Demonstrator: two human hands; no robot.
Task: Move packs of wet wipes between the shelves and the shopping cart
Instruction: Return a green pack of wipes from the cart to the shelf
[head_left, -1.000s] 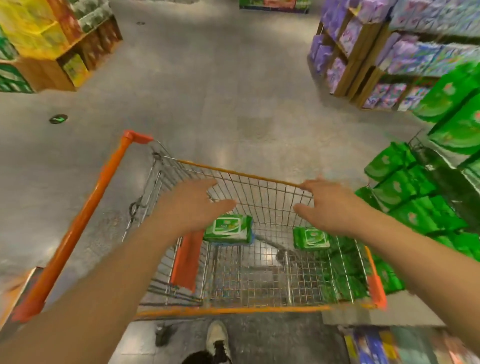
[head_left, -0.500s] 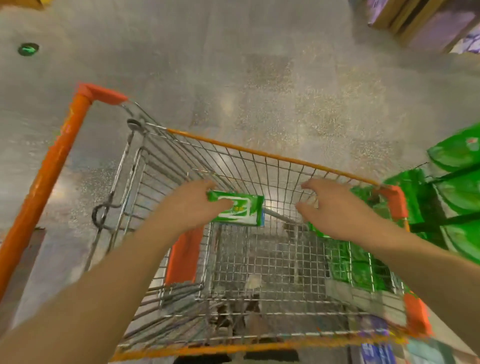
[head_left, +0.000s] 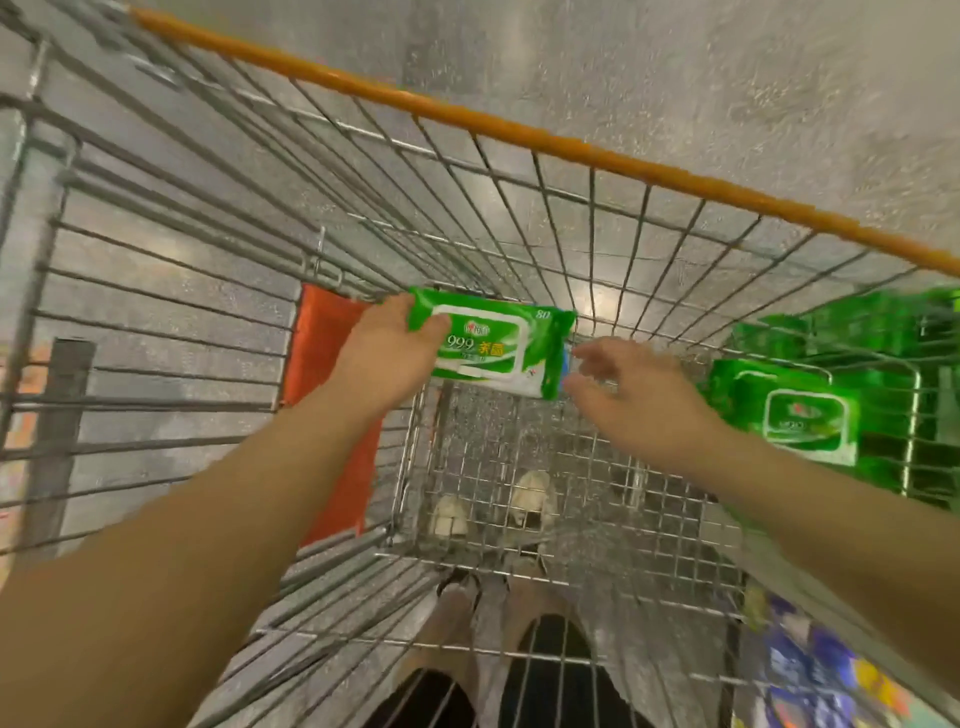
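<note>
Two packs in cart (head_left: 519, 135): one pack (head_left: 498, 345) pinched at its left end by left hand (head_left: 387, 353), long axis running rightward toward spread fingers of right hand (head_left: 639, 400); second pack (head_left: 795, 415) further right.

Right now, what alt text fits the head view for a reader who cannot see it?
Inside a wire shopping cart, the left hand grips a green pack of wet wipes by one end, while the open right hand reaches toward its other end. A second green pack lies at the cart's right.

Single head-worn view, steeply downward, close over the wire shopping cart (head_left: 545, 140), floor beyond
</note>
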